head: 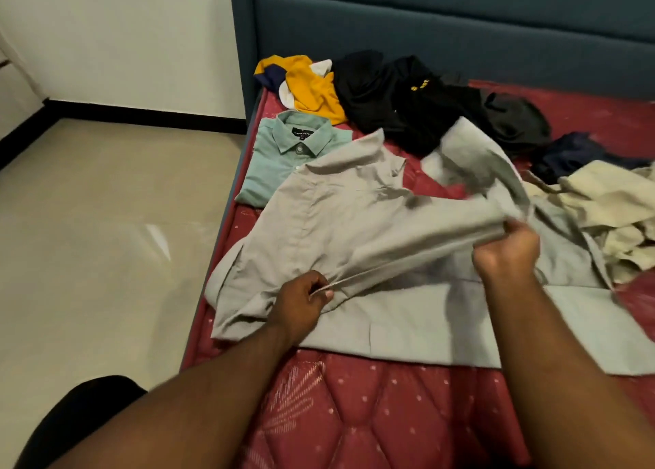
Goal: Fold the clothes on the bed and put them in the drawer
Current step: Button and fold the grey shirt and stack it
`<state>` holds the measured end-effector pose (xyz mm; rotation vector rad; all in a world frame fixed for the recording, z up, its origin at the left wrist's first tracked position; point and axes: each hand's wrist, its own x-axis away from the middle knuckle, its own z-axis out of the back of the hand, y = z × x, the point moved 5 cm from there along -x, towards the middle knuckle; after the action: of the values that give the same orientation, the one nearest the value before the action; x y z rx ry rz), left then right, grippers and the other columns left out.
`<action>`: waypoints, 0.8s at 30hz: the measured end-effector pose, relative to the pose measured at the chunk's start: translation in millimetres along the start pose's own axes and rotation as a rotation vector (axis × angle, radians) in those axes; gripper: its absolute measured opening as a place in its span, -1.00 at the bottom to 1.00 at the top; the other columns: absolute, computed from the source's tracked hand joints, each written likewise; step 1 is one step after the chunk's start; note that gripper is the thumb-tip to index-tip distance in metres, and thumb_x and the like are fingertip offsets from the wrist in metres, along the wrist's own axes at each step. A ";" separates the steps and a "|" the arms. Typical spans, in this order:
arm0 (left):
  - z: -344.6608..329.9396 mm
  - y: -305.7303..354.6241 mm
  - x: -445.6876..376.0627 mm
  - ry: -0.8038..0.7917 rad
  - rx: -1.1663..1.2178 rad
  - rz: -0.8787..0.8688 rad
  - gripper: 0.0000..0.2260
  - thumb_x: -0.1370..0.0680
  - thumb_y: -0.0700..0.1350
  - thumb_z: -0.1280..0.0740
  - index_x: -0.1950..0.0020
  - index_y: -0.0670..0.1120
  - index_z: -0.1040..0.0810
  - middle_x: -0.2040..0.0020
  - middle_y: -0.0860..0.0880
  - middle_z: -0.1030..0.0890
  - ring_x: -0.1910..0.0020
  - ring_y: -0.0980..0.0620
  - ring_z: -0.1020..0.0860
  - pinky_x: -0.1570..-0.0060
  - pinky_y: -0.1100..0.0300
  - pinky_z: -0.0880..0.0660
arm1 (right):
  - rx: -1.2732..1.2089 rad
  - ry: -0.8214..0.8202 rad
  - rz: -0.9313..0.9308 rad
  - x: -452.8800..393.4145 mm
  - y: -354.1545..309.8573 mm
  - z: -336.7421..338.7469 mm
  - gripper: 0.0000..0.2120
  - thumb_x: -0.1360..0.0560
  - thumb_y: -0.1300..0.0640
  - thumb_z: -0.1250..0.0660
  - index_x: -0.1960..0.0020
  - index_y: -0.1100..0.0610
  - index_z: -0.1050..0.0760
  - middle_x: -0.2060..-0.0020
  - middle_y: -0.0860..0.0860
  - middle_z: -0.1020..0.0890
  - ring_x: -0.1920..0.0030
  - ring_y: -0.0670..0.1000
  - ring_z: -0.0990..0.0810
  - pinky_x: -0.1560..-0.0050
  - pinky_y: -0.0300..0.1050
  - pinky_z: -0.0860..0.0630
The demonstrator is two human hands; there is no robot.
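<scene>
The left hand (304,300) is pinching a thin folded edge of the grey shirt (340,227) near the lower middle of the frame. The right hand (507,248) is gripping a bunch of the same shirt to the right of the middle, fingers curled tight around the cloth. Between the two hands a fold of the shirt is being held up off the rest of it. One sleeve is sticking up toward the upper right and looking blurry.

The grey shirt is lying spread across the red mattress (372,415), filling the middle of the frame, with its collar pointing to the upper left. Just above and left of it, a folded green shirt (283,160) is lying flat, partly under the grey collar. Higher up, near the blue headboard (443,18), a yellow top (308,85) is lying in a heap, touching a pile of black clothes (400,103). At the right edge, a dark blue piece (570,153) and some cream clothes (609,213) are lying crumpled together. The pale floor (99,220) is filling the left side of the frame.
</scene>
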<state>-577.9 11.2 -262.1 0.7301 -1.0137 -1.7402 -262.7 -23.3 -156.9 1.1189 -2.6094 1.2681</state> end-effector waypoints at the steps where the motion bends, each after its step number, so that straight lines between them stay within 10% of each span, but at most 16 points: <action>1: -1.0 4.2 5.4 0.000 -0.103 -0.113 -0.99 -0.49 -0.16 -0.38 0.12 -0.07 -0.56 0.23 0.03 -0.58 0.20 0.10 -0.52 0.19 0.28 -0.38 | 0.017 0.096 0.005 -2.7 -6.2 39.5 -0.49 -0.17 0.29 -0.24 -0.11 0.24 -0.60 -0.06 0.19 -0.64 -0.09 0.16 -0.62 -0.21 0.01 -0.52; 7: -17.6 30.9 55.2 -0.073 -0.635 -0.693 -0.94 -0.40 -0.13 -0.27 0.27 -0.06 -0.48 0.30 -0.06 -0.52 0.31 -0.13 -0.51 0.33 0.05 -0.35 | 0.297 0.371 -0.166 14.1 -33.3 185.7 -0.81 -0.53 0.21 -0.33 -0.13 0.16 -0.50 -0.04 0.12 -0.58 0.03 0.11 -0.57 0.05 -0.06 -0.51; 14: -27.2 25.7 60.4 -0.016 -0.908 -0.571 -0.88 -0.40 -0.12 -0.24 0.08 0.00 -0.45 0.08 -0.01 -0.55 0.08 -0.11 -0.57 0.10 -0.06 -0.49 | 0.311 0.214 0.058 23.3 -64.1 171.6 -0.64 -0.46 0.35 -0.36 -0.22 0.11 -0.49 -0.04 0.12 -0.63 0.06 0.11 -0.63 0.15 0.03 -0.63; 18: -25.0 36.6 59.3 -0.001 -0.931 -0.472 -0.83 -0.36 0.01 -0.19 0.20 -0.02 -0.50 0.19 -0.01 -0.57 0.17 -0.10 -0.59 0.11 -0.06 -0.49 | 0.213 0.270 -0.210 21.5 -55.4 204.9 -0.65 -0.46 0.12 -0.39 -0.24 0.12 -0.54 -0.12 0.08 -0.64 0.00 0.08 -0.65 0.22 -0.10 -0.60; 21: -14.4 73.4 31.6 0.154 -0.719 -0.447 -0.77 -0.32 0.03 -0.13 0.27 -0.04 -0.53 0.25 -0.01 -0.58 0.22 -0.13 -0.57 0.18 0.02 -0.42 | 0.152 0.320 -0.161 0.0 -58.6 213.4 -0.58 -0.36 0.12 -0.48 -0.20 0.14 -0.56 -0.05 0.08 -0.68 0.03 0.10 -0.68 0.23 -0.07 -0.62; 24: -14.3 100.7 -17.0 0.037 -0.389 -0.256 -0.56 -0.33 0.05 -0.11 -0.10 0.01 -0.60 -0.12 0.02 -0.64 -0.14 -0.15 -0.54 -0.12 -0.05 -0.44 | 0.149 0.350 -0.166 -26.6 -48.0 233.8 -0.46 -0.23 0.08 -0.56 -0.19 0.12 -0.57 -0.06 0.08 -0.68 -0.02 0.15 -0.68 0.02 0.14 -0.61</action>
<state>-516.2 2.9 -179.9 0.6565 -0.5459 -2.0581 -151.0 -189.9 -289.1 0.9988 -2.1570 1.4849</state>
